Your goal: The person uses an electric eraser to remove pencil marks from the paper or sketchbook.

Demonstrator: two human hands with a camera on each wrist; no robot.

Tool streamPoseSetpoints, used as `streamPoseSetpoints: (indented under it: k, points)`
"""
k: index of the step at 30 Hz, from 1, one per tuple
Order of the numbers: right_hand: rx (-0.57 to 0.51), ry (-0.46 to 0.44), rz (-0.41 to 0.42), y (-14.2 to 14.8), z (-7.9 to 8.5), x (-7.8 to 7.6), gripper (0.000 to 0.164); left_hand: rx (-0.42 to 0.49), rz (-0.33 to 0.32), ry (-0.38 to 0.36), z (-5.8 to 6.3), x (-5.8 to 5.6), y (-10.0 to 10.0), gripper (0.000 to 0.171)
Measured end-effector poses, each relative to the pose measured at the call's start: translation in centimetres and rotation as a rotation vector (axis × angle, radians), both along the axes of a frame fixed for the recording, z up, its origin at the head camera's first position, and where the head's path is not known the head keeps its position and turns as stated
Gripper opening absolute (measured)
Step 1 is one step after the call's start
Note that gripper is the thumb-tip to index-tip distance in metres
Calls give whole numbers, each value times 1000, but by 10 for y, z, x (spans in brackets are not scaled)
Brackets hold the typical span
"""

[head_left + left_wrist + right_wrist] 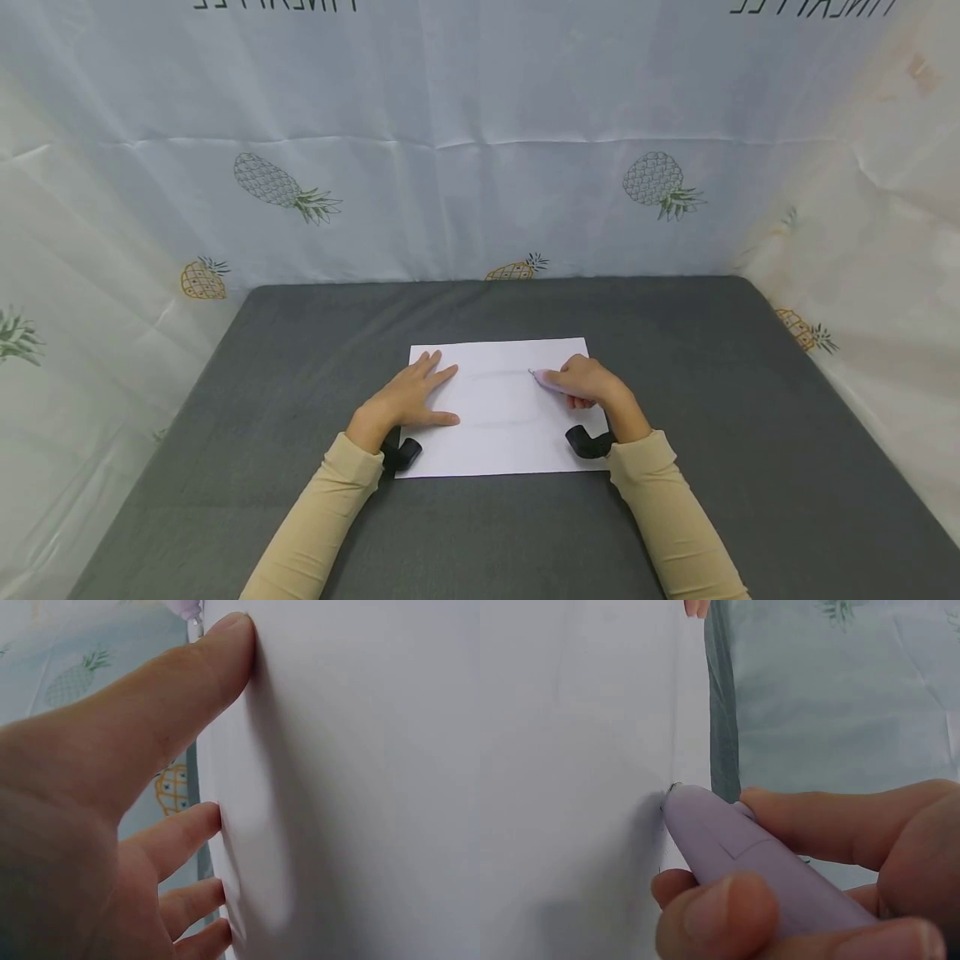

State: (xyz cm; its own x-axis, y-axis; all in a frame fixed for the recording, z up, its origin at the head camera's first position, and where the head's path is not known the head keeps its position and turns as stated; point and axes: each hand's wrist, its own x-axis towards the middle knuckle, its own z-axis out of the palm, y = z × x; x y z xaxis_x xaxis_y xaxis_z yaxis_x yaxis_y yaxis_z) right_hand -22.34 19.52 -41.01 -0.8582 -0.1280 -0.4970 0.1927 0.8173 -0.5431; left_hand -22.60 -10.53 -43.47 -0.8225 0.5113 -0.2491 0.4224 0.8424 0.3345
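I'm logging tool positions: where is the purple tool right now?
In the head view, the purple tool is held in the right hand, its tip at the upper right part of the white paper, across from the left hand.

A blank-looking white rectangular sheet of paper (495,446) is lying flat, faint lines running across it. The left hand (408,396) is resting with spread fingers on its left side. A smooth, rounded lavender pen-like tool (742,847) is tapering towards a small tip, which is meeting the sheet's upper right part; the right hand (588,381) is gripping its body, holding it at a slant.
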Motion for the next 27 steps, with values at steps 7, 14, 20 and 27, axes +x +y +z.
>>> streamPoseSetpoints:
  k: [7,14,20,27]
  points:
    - [19,-25,11,3,1,0,44,-5,1,-1,0,0,0,85]
    - [8,-16,13,3,5,2,43,-7,0,-2,0,0,0,85]
    - [16,39,25,-2,0,1,45,-9,1,-12,0,0,0,85]
    - [31,-15,22,1,4,1,46,-6,-1,-9,1,0,-1,84]
